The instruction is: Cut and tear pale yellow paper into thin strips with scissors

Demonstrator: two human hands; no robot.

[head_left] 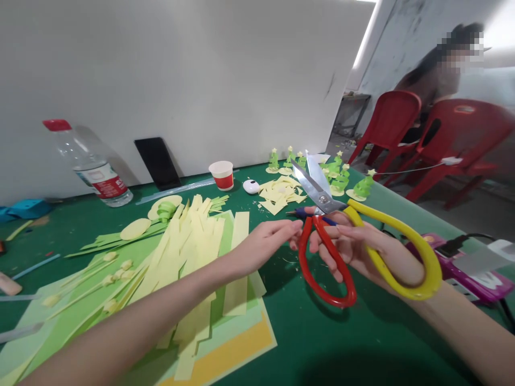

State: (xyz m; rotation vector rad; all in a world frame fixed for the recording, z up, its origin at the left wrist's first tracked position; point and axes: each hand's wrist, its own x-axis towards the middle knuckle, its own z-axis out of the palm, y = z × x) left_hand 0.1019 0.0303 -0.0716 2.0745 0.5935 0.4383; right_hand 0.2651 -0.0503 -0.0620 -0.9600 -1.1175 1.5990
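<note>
My right hand (341,241) holds a large pair of scissors (324,201) with one red and one yellow loop. The yellow loop hangs over my thumb and wrist, and the blades stand apart, pointing up and away. Close beside the red loop, my left hand (267,244) has its fingers pinched together; anything between them is hidden. A dark blue pen (298,213) shows behind the scissors, partly covered by my right fingers. Beyond the hands lies a pile of pale yellow paper scraps (281,193). Small green paper trees (363,186) with star tops stand behind and right of it.
Pale yellow paper strips (193,236) cover green sheets (161,257) at left. Along the white board (181,80) are a water bottle (100,174), a phone (158,163) and a paper cup (222,175). A purple power strip (470,273) lies right. A person sits beyond near red chairs (462,128).
</note>
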